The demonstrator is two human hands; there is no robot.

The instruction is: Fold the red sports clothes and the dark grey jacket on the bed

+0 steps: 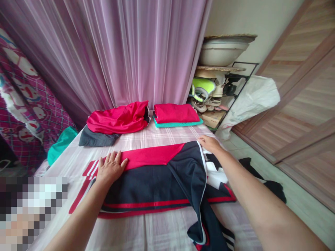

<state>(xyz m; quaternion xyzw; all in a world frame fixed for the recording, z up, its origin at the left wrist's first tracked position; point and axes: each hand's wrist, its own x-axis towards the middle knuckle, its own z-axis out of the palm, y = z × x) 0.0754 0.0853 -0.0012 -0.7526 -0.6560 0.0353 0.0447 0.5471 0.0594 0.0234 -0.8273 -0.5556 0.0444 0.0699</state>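
Note:
A navy and red track jacket [154,181] with white piping lies partly folded across the bed. My left hand [111,167] rests flat on its red panel, fingers spread, close to the striped end at the left. At the far right corner, my right hand [209,143] has its fingers closed on the jacket's white-piped edge. One dark sleeve [213,223] with white stripes trails toward the bed's near side. White and black cloth [216,176] shows by the right forearm, partly covered by it.
Behind the jacket lie a rumpled red garment [117,118] on dark grey cloth [98,137] and a folded red and teal stack [176,113]. Teal cloth [61,144] sits at the left edge. A shelf rack [243,87] and white bag [256,99] stand right; black cloth [273,188] lies beyond.

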